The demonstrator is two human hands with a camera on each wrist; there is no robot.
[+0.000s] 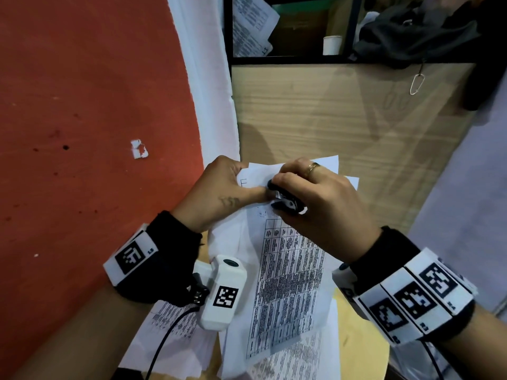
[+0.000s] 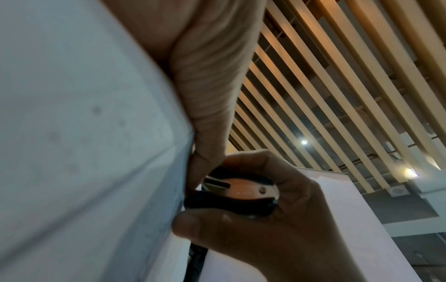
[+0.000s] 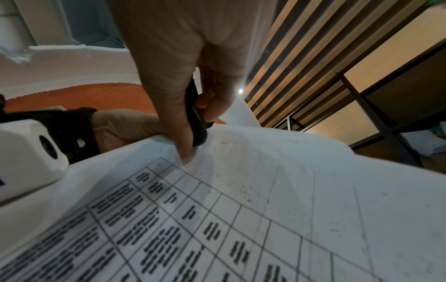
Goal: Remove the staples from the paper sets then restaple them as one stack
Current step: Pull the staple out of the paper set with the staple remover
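Item, nearest the lens: the white wrist-camera housing [image 1: 222, 292], hard moulded plastic with a printed square marker, is riding on your left forearm above the black strap.

Item: printed paper set [image 1: 285, 283], thin white sheets carrying a ruled table of dark text. It is lying across a loose spread of other printed sheets [image 1: 175, 327], with its top left corner lifted off the wooden surface [image 1: 343, 119].

Item: your left hand [image 1: 219, 187] is pinching that corner, thumb on top and fingers underneath, so the sheets are bowing between the grip and the pile.

Item: staple remover [image 1: 286, 200], black plastic grips over a bright metal body with a rivet. Your right hand [image 1: 323, 207] is squeezing it between thumb and curled fingers, claws at the pinched corner. The staple itself is hidden behind your fingers.

Handling, as judgement: you are working the first staple out, so the task is looking early.
- Be keeping the left thumb just beside the claws, so the thin paper is staying taut and is not tearing.
- Be sliding the claws flat under the staple's crown before squeezing.
- Be lifting straight away from the sheet, not sideways.
- Be squeezing slowly; paper this light is creasing easily.
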